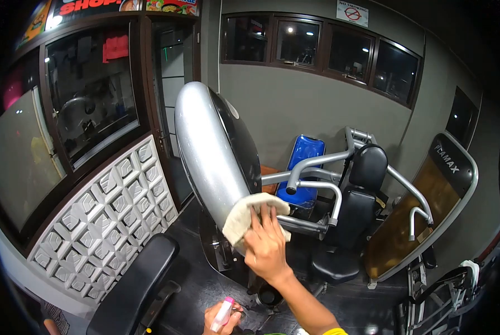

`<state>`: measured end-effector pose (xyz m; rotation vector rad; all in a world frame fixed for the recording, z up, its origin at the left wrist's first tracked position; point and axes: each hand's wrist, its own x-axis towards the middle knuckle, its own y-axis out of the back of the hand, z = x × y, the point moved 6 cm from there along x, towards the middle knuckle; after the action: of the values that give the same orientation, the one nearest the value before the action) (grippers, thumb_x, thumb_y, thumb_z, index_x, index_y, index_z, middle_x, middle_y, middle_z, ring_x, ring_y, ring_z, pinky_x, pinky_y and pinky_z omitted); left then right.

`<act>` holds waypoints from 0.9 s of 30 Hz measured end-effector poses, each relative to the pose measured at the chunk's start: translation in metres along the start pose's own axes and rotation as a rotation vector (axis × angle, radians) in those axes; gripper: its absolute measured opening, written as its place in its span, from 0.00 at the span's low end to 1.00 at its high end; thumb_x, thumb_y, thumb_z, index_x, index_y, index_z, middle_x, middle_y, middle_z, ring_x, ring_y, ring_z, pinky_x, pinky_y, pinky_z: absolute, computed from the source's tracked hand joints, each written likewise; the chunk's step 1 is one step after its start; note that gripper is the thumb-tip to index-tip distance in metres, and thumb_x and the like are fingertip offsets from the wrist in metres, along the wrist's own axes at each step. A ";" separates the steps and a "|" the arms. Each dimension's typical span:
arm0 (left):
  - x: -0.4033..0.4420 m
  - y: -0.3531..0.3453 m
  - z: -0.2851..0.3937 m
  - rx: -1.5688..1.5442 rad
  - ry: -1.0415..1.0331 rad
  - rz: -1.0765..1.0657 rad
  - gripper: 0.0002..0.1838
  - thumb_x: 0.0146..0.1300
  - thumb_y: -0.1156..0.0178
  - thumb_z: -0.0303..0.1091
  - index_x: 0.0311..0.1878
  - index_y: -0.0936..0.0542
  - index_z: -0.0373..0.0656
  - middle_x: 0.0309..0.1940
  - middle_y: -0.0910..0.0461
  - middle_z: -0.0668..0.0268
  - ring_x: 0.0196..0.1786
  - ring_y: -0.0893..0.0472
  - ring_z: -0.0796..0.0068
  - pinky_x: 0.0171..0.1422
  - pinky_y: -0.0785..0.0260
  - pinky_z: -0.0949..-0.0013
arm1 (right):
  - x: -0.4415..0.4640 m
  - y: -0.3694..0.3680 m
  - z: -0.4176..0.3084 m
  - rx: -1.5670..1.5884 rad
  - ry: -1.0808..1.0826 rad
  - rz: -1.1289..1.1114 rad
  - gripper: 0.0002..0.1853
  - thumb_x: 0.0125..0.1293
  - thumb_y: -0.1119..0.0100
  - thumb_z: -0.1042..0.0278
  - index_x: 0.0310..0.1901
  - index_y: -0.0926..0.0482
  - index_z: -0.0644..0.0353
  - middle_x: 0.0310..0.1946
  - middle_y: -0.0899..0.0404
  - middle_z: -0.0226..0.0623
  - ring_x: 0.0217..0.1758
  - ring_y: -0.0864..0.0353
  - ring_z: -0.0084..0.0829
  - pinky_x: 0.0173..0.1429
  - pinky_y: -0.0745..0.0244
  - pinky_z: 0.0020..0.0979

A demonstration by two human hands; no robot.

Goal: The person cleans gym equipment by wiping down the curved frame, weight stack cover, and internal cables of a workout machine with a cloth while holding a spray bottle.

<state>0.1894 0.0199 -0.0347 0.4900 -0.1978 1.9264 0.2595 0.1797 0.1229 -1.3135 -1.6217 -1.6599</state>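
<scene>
A cream cloth (240,219) lies against the lower part of a silver, rounded machine housing (214,151). My right hand (265,245) presses on the cloth, its fingers spread over the fabric. Low in the view, my left hand (212,319) is wrapped round a small bottle (222,316) with a pink top and a pale pink body. The bottle is tilted and apart from the housing.
A black padded bench (135,290) stands at the lower left beside a white patterned panel (102,223). Right of the housing are metal arms, a black seat (336,263), a blue pad (306,153) and a tall brown-gold machine panel (423,206).
</scene>
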 end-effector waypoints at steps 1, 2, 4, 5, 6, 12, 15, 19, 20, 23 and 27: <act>-0.001 0.001 -0.001 -0.003 -0.004 0.000 0.10 0.56 0.38 0.23 0.41 0.24 0.30 0.31 0.17 0.54 0.27 0.17 0.73 0.33 0.25 0.72 | 0.011 0.001 0.001 0.005 0.014 -0.004 0.09 0.51 0.41 0.75 0.36 0.25 0.61 0.61 0.27 0.48 0.67 0.33 0.57 0.69 0.39 0.55; -0.003 0.001 -0.004 -0.015 -0.002 0.003 0.10 0.56 0.39 0.22 0.41 0.24 0.30 0.31 0.17 0.54 0.26 0.17 0.73 0.33 0.25 0.72 | 0.024 0.003 0.000 0.036 0.009 -0.005 0.10 0.52 0.43 0.78 0.38 0.25 0.62 0.62 0.28 0.49 0.67 0.33 0.57 0.70 0.38 0.53; -0.002 -0.001 0.001 -0.031 0.001 0.007 0.10 0.57 0.39 0.22 0.41 0.25 0.30 0.31 0.17 0.54 0.26 0.17 0.73 0.33 0.25 0.72 | 0.045 0.005 0.000 0.085 0.001 0.023 0.12 0.53 0.45 0.80 0.41 0.25 0.63 0.63 0.30 0.51 0.68 0.35 0.56 0.71 0.38 0.51; 0.001 -0.002 0.016 0.122 -0.090 0.025 0.12 0.58 0.39 0.28 0.43 0.24 0.31 0.30 0.19 0.56 0.27 0.18 0.67 0.33 0.26 0.68 | 0.055 0.002 0.002 0.105 0.004 0.021 0.18 0.54 0.46 0.81 0.49 0.25 0.64 0.64 0.32 0.52 0.69 0.35 0.55 0.71 0.39 0.49; 0.003 -0.004 0.029 0.278 -0.184 0.042 0.16 0.59 0.40 0.34 0.46 0.23 0.32 0.28 0.20 0.58 0.27 0.20 0.61 0.32 0.27 0.64 | 0.066 0.003 0.005 0.149 -0.006 0.036 0.26 0.55 0.47 0.84 0.58 0.27 0.63 0.66 0.33 0.52 0.69 0.34 0.52 0.71 0.37 0.45; -0.003 -0.003 0.033 0.260 -0.060 -0.004 0.14 0.59 0.40 0.31 0.45 0.23 0.31 0.30 0.20 0.57 0.28 0.19 0.58 0.35 0.26 0.63 | 0.150 0.003 0.023 0.433 -0.057 0.326 0.21 0.65 0.47 0.75 0.61 0.27 0.58 0.64 0.31 0.51 0.64 0.28 0.50 0.66 0.31 0.39; -0.008 0.002 0.038 0.295 -0.153 0.072 0.15 0.59 0.40 0.33 0.45 0.22 0.32 0.30 0.20 0.56 0.30 0.19 0.56 0.36 0.26 0.62 | 0.158 -0.021 0.008 -0.116 -0.008 0.138 0.18 0.68 0.48 0.61 0.57 0.24 0.55 0.64 0.30 0.48 0.65 0.30 0.51 0.66 0.30 0.40; -0.016 0.006 0.034 0.322 -0.122 0.090 0.16 0.59 0.40 0.34 0.45 0.23 0.32 0.31 0.19 0.55 0.31 0.19 0.55 0.37 0.26 0.61 | 0.139 -0.010 0.003 0.062 -0.019 0.041 0.19 0.65 0.47 0.69 0.58 0.24 0.54 0.62 0.28 0.46 0.65 0.29 0.46 0.65 0.30 0.39; -0.018 0.006 0.033 0.338 -0.112 0.089 0.16 0.59 0.40 0.35 0.46 0.23 0.32 0.32 0.19 0.55 0.32 0.19 0.55 0.38 0.26 0.61 | 0.128 -0.007 0.004 0.062 -0.019 0.042 0.19 0.65 0.47 0.69 0.58 0.24 0.54 0.62 0.28 0.46 0.65 0.29 0.46 0.65 0.30 0.39; -0.020 0.006 0.032 0.335 -0.071 0.082 0.18 0.59 0.39 0.35 0.47 0.23 0.31 0.32 0.19 0.55 0.32 0.18 0.55 0.38 0.26 0.61 | 0.080 -0.003 0.004 0.041 -0.039 0.016 0.23 0.57 0.47 0.78 0.57 0.25 0.57 0.65 0.31 0.41 0.64 0.28 0.50 0.60 0.25 0.41; -0.018 0.003 0.032 0.327 -0.057 0.057 0.19 0.59 0.39 0.35 0.48 0.23 0.30 0.32 0.19 0.55 0.32 0.18 0.56 0.38 0.26 0.60 | -0.013 0.002 0.013 0.054 -0.093 0.071 0.16 0.47 0.47 0.86 0.41 0.22 0.67 0.63 0.29 0.49 0.64 0.27 0.49 0.62 0.27 0.40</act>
<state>0.2007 -0.0082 -0.0130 0.7628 0.0696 2.0111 0.2711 0.1880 0.1109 -1.4237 -1.6408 -1.5237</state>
